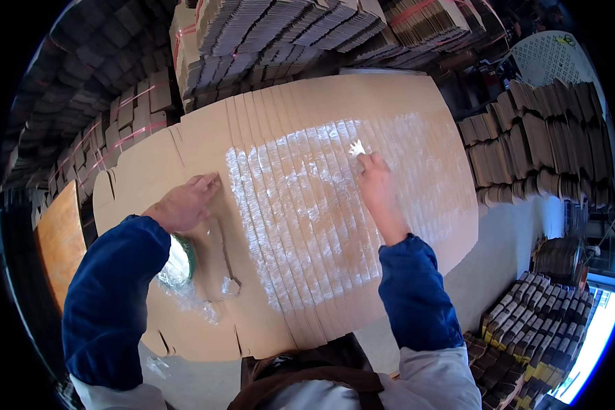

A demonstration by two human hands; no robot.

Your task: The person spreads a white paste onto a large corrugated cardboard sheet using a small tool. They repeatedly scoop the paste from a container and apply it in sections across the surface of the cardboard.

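Note:
Overlapping brown cardboard sheets [184, 164] lie fanned across the work surface, their edges forming long stepped strips. A shiny, whitish, streaky coating [301, 205] covers the middle and right of them. My left hand [188, 200] rests on the bare cardboard left of this coating, fingers down and holding nothing. Over the coated part, my right hand [376, 181] is closed in a pinch on a small white piece with splayed ends [357, 148]; its exact kind I cannot make out. Below my left hand stands a green-rimmed round object [188, 263] with clear crumpled plastic, partly hidden by my sleeve.
Tall bundles of flat cardboard [273, 34] stand behind the sheets. More stacks [533, 143] rise at the right, with striped bundles [540, 321] at the lower right. An orange-brown board [60, 239] leans at the left. A crumpled clear scrap [230, 285] lies on the cardboard.

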